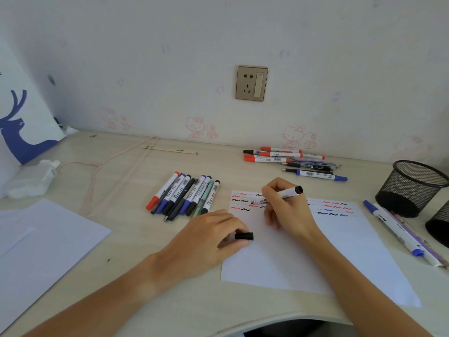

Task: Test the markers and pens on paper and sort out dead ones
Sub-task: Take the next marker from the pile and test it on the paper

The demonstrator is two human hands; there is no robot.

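Both forearms reach in from the near edge of the counter [136,242] toward the test paper [315,254], which serves as the landmark. On that sheet's left margin rests the left hand [213,235], its fingers curled round a black cap [244,236] that pokes out toward the middle of the sheet. Near the sheet's far edge, the right hand [285,206] pinches a black-ended marker [279,196] in a writing grip. Its long axis runs from the tip, down at the left among the red and black squiggles [239,201], up to the butt end at the right, away from the paper. The tip looks to be on or just above the paper; which one cannot be told.

Judging by this, the mark is being made, and the next move turns on cap and tip meeting: the cap lies nearer the person than the tip and to its left, with its opening side hidden.

Left of the paper's far corner lies one row of markers [184,198]; beyond its far edge a second group [286,158]; right of it, a blue marker [393,227] and a mesh pen cup [410,188].
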